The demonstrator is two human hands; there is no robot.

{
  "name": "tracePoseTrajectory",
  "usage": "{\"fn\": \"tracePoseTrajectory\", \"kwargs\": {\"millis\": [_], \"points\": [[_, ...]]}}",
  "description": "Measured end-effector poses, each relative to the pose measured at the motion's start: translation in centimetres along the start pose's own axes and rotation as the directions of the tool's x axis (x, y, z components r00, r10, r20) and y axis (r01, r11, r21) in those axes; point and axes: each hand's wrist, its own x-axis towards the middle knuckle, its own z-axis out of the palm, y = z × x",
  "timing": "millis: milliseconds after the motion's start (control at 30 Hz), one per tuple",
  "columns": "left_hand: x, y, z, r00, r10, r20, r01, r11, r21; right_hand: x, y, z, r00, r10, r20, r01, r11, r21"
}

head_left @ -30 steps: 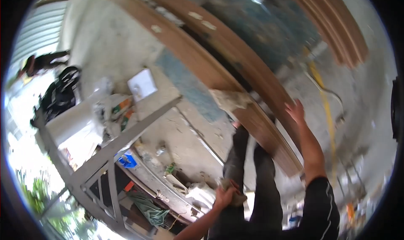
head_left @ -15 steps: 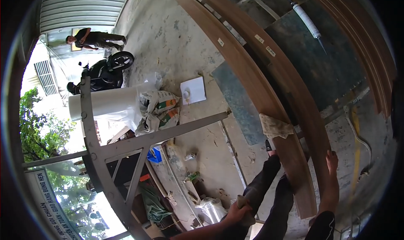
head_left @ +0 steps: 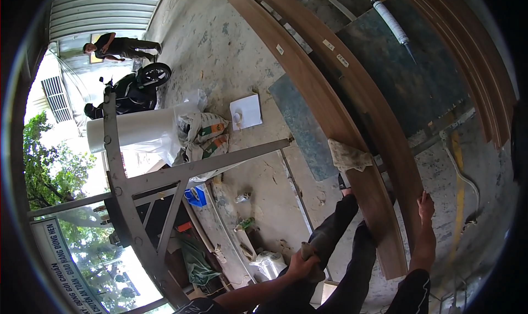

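One bunched beige-grey cloth (head_left: 316, 274) fills my left hand (head_left: 301, 263); my right hand (head_left: 425, 206), grasping a long brown wooden plank (head_left: 376, 110), seemingly steadies it, calling for firmness next.

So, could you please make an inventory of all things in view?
Long boards: two, brown, centre to lower right
Mouldings: several, brown, upper right
Panel: at least one, blue-green, beneath long boards
Sealant cartridge: one, white, upper right
Rag: one, beige, across left long board
Sheet: one, white, left of boards
Sacks: count unclear, white and orange, left of sheet
Large roll: one, white, beside sacks
Motorcycle: one, black, upper left
Person: one, dark clothes, upper left
Metal frame: one, grey, lower left
Cloth: one, green, lower left
Sign: one, white, lower left
Trees: count unclear, green, left
Legs: two, black trousers, bottom centre
Left hand: one, bare, bottom centre, around brownish wad
Right hand: one, bare, lower right, at board edge
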Motion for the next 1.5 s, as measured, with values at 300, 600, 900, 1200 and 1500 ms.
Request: {"fn": "tracePoseTrajectory", "kwargs": {"millis": [300,600,900,1200,1500], "points": [[-0.1,-1.0,1.8,0.999,0.05,-0.008,-0.05,0.997,0.055,-0.8,-2.5,-5.0,0.981,0.161,0.111,-0.176,0.973,0.149],[-0.1,-0.6,2.3,0.995,0.081,-0.054,-0.077,0.994,0.074,-1.4,-3.7,-7.3,0.977,0.181,0.114,-0.196,0.971,0.137],[0.2,-0.7,2.1,0.999,0.035,-0.028,-0.032,0.995,0.099,-2.4,-4.6,-7.4,0.976,0.185,0.112,-0.199,0.971,0.131],[0.6,0.7,1.5,1.0,0.009,-0.017,-0.007,0.994,0.109,-3.6,-5.9,-8.9,0.979,0.173,0.106,-0.188,0.97,0.154],[0.7,1.6,1.6,0.999,-0.013,-0.049,0.022,0.981,0.194,-4.3,-7.4,-11.3,0.989,0.141,0.04,-0.145,0.983,0.115]]}}
